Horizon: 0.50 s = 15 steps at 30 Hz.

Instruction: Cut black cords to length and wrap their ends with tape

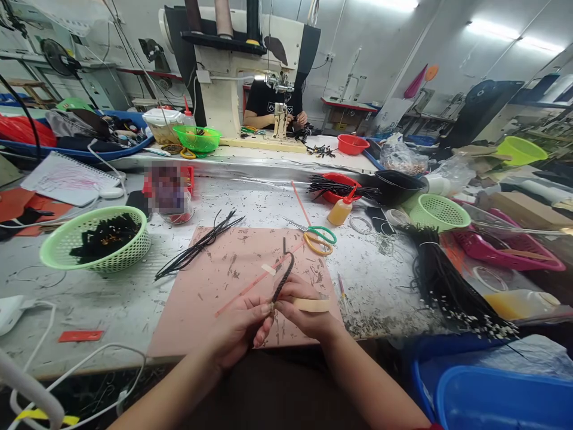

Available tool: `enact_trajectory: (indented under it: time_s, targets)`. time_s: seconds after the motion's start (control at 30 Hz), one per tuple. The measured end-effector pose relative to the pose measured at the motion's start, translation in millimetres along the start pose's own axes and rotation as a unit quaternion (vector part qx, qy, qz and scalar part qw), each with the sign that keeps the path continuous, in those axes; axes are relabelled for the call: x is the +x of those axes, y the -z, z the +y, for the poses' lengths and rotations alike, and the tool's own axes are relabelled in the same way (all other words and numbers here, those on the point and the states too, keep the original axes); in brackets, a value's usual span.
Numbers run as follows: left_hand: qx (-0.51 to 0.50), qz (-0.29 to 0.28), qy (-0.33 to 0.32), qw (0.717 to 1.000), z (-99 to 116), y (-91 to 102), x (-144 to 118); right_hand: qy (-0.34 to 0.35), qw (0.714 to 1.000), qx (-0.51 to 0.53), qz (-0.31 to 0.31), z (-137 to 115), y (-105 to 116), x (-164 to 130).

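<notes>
Near the front of the pink cutting mat (192, 310), my left hand (244, 322) and my right hand (308, 307) meet with fingertips pinched together. Between them is the lower end of a black braided cord (283, 280), whose free end bends and points away from me. A cream-coloured band, possibly a roll of tape (312, 306), sits at my right hand; how it is held is hidden. Beyond the hands lie scissors (320, 237) with green and yellow handles, and a pink translucent ruler (250, 286). Loose black cords (199, 245) rest across the mat's left edge.
A light green basket (51, 254) of black pieces stands left. To the right are a glue bottle (340, 210), a thick bundle of black cords (447, 280) and a blue bin (505, 382). Behind a sewing machine (224, 89), another person's hands (295, 117) are visible.
</notes>
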State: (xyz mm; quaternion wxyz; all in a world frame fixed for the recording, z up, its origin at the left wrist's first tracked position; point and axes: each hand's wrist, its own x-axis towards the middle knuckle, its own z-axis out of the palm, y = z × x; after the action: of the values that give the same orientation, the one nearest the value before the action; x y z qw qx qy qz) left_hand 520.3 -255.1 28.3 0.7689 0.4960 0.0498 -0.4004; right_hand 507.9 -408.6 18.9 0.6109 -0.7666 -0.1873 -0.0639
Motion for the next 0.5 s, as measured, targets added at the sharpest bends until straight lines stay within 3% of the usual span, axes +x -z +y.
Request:
enact_trajectory:
  time_s: [0.13, 0.3, 0.37, 0.5]
  targets:
    - [0.032, 0.064, -0.043, 0.997, -1.2, -1.6, 1.0, -0.056, 0.998, -0.032, 0.018, 0.6, -3.2, -0.8]
    - [0.181, 0.118, -0.135, 0.967, 2.6, -1.7, 0.6, -0.129, 0.988, -0.081, 0.019, 2.5, -7.5, 1.4]
    - [0.207, 0.114, -0.130, 0.963, 3.5, 0.2, 1.5, -0.099, 0.988, -0.115, 0.001, 1.8, -5.6, 2.6]
    - [0.162, 0.063, -0.084, 0.981, -0.3, 5.7, 5.8, 0.058, 0.971, -0.224, -0.066, 0.7, 2.4, 4.6]
